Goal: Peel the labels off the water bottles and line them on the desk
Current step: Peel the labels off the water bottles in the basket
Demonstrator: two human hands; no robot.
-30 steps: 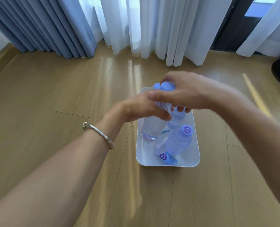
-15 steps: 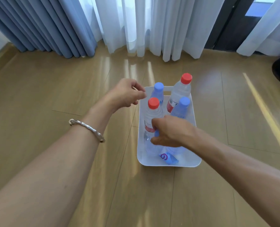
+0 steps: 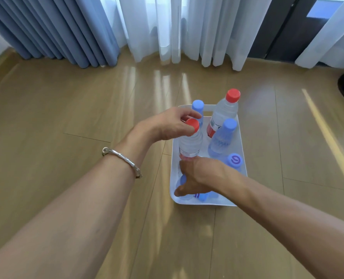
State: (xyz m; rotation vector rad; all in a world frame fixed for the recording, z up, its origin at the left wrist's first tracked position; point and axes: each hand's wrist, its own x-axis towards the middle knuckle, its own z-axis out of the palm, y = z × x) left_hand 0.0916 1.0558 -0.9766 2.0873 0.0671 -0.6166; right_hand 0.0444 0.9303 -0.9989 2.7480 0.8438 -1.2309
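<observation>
A white tray [image 3: 203,203] sits on a wooden floor [image 3: 86,117], holding every bottle in view: four upright, others lying at the near end. The left hand [image 3: 167,125] curls its fingers round the red cap of the near bottle [image 3: 190,146]. The right hand [image 3: 199,174] reaches down among the lying ones; whether it grips any, I cannot tell. Red labels are on the near bottle and the far bottle [image 3: 223,111]. It seems nothing is peeled or lined up yet, and no desk shows.
</observation>
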